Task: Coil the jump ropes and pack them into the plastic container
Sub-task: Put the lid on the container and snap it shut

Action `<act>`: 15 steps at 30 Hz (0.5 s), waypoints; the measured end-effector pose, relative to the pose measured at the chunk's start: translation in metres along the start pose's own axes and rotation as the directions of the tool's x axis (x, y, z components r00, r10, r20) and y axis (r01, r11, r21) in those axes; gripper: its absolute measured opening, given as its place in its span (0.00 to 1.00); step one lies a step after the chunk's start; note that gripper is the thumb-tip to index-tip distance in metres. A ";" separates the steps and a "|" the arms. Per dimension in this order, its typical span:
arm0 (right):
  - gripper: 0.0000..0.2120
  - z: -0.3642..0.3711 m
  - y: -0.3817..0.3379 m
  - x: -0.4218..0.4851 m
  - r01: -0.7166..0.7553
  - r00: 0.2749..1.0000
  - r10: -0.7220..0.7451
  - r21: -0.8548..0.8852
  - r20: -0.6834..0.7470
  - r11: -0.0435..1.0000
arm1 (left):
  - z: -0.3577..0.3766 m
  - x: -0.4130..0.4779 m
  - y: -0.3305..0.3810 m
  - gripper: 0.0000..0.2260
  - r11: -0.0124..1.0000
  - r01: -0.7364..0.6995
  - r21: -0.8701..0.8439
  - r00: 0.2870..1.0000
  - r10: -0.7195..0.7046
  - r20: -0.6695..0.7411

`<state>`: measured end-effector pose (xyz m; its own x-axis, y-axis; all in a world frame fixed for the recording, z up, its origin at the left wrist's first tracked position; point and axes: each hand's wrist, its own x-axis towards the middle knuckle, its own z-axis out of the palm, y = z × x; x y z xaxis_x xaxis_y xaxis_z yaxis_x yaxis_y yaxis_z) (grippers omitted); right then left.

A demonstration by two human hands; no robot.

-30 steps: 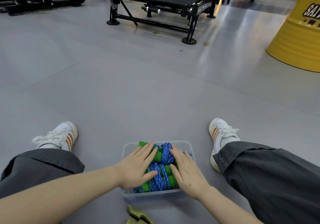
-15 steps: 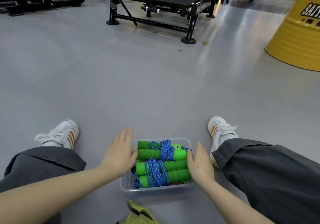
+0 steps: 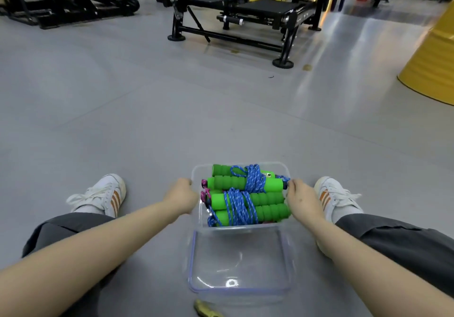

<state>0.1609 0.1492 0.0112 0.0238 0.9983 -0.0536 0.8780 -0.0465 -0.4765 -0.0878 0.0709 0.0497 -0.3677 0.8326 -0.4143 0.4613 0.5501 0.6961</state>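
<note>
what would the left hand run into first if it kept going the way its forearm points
The left hand seems to grip the left wall of the plastic container, so that wall comes first. Right behind it lie the green foam handles of the coiled jump ropes.

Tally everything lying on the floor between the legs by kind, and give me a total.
Coiled jump rope bundles: 2 visible; any beneath are hidden
Plastic container: 1
Clear lid: 1
Yellow-green object, cut off at the frame edge: 1
Total: 5
</note>
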 end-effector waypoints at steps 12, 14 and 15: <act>0.20 0.048 -0.016 0.061 -0.074 0.961 0.033 0.140 0.276 0.987 | 0.002 0.058 -0.011 0.02 0.987 0.080 -0.139 0.987 -0.059 0.152; 0.21 0.048 -0.007 0.053 -0.109 0.961 0.054 0.193 0.272 0.975 | 0.008 0.065 -0.022 0.13 0.973 0.073 -0.221 0.992 -0.047 0.118; 0.20 0.047 -0.002 0.051 -0.123 0.968 0.073 0.199 0.241 0.972 | 0.010 0.068 -0.028 0.19 0.971 0.097 -0.219 0.995 -0.087 0.053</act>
<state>0.1383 0.1981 -0.0315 -0.0276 0.9542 -0.2979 0.7553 -0.1753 -0.6315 -0.1172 0.1128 -0.0037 -0.3629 0.7836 -0.5042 0.2354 0.6007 0.7641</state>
